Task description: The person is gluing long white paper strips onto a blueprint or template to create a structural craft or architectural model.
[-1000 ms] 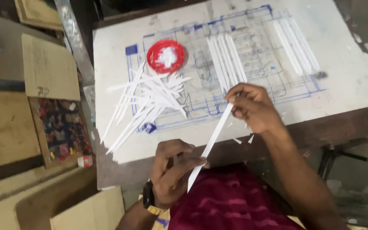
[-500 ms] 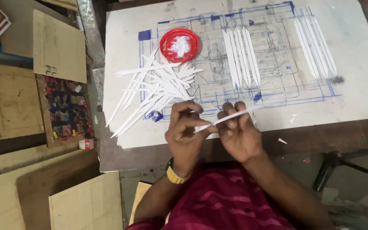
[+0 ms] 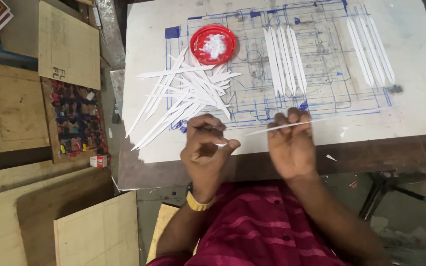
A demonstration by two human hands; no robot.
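- My right hand point(image 3: 292, 145) pinches a long thin white paper strip point(image 3: 292, 125) between fingers and thumb, back of hand toward the camera, closed on the strip.
- The strip runs nearly level, tilted slightly up to the right, pointed ends sticking out on both sides of my fingers, over the near edge of the white board point(image 3: 420, 108).
- My left hand point(image 3: 205, 148) is curled, thumb against fingertips, with a bit of white at the thumb tip. Can't tell if that is the strip's left end or something else, so the grip is unclear.
- Hands sit just beside each other with a small gap between them, both above the near edge of the board.
- Yellow wristband point(image 3: 198, 202) on my left wrist, red striped shirt point(image 3: 267, 231) below.
- Loose pile of white strips point(image 3: 183, 93) on the left of the board, crossing each other, far-left of my left hand.
- Red round lid point(image 3: 213, 44) with white paste in it, at the far edge of the pile, touching some strips.
- Neat row of strips point(image 3: 284, 61) laid side by side mid-board, far from my right hand.
- Second row of strips point(image 3: 371, 51) far right, well apart from the first row.
- Blue line drawing point(image 3: 321, 83) covers the board under the strips.
- Plywood pieces point(image 3: 67, 44) lie on the left, off the board.
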